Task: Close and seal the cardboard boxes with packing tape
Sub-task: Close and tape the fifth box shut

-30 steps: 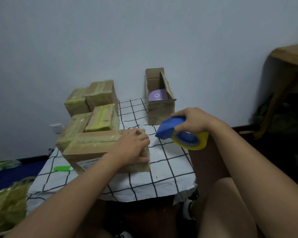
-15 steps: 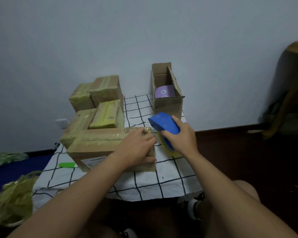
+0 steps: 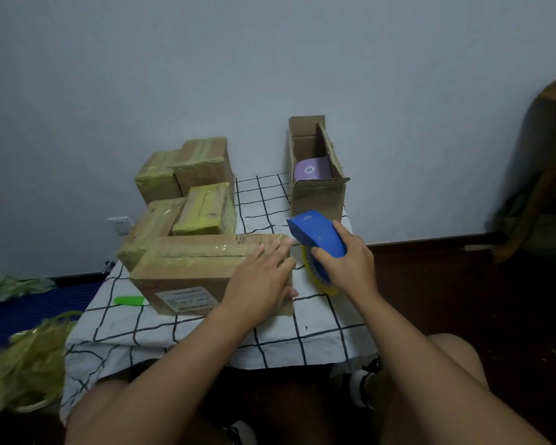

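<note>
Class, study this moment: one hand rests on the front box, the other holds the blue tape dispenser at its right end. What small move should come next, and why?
Probably draw the blue tape dispenser down over the front box's right end, pressing tape onto that face. The right hand grips it right at that edge, and the left hand lies flat on the lid, steadying the box.

One head-worn view looks forward and down, close over the checked table [image 3: 161, 329], toward the wall
</note>
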